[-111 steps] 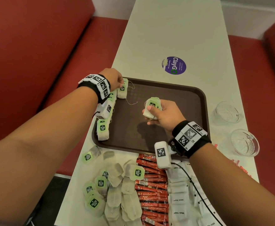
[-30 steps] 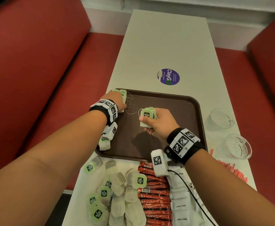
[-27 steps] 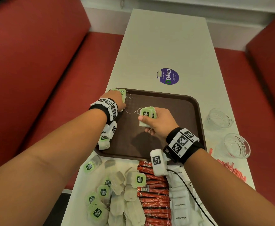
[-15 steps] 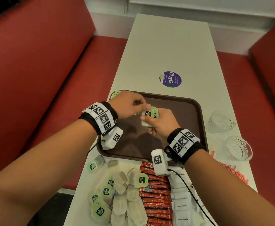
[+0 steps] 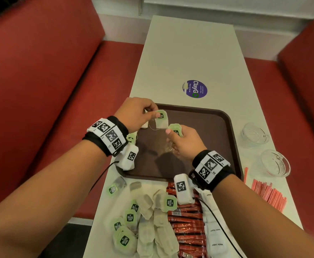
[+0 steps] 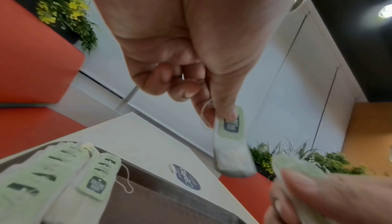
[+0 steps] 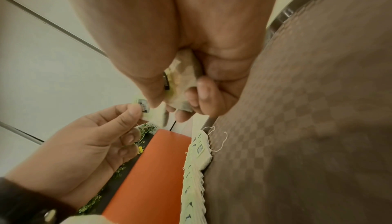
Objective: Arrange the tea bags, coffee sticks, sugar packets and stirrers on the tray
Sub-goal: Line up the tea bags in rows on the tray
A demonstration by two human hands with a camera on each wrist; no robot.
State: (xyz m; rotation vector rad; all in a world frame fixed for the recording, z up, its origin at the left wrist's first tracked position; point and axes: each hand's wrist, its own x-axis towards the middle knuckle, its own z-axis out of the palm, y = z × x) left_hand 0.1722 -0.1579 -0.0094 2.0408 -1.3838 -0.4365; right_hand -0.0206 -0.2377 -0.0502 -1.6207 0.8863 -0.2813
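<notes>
1. The single tea bag (image 5: pixel 161 121) hangs over the far-left part of the brown tray (image 5: pixel 208 138), pinched at its green paper tag between thumb and forefinger of the left hand (image 5: pixel 135 113). The pouch dangles free below the tag, touching nothing.
2. It looks nearly weightless and limp: a thin paper pouch that would likely crush or tear under a hard squeeze. The stiffer tag seems the safest place to hold it. A loose string loops beside the thumb in the left wrist view and could snag on neighbouring bags.
3. The right hand (image 5: pixel 183 142) is curled round a small stack of tea bags (image 5: pixel 175 128), thumb on the top tag, just beside the hanging bag but apart from it. A stack this soft probably fans out if the grip loosens.
4. A row of tea bags (image 7: pixel 196 169) already lies overlapped along the tray's left edge, tags up; one more laid on top should rest lightly without disturbing them, so long as it is set down rather than dropped.
5. On the counter (image 5: pixel 189 53) near the person, off the tray, lie loose tea bags (image 5: pixel 148 226), red coffee sticks (image 5: pixel 187 226) and white sugar packets (image 5: pixel 215 235).
6. Red stirrers (image 5: pixel 268 194) lie to the right of the tray, near two glass dishes (image 5: pixel 274 162). A round purple sticker (image 5: pixel 195 89) sits beyond the tray.
</notes>
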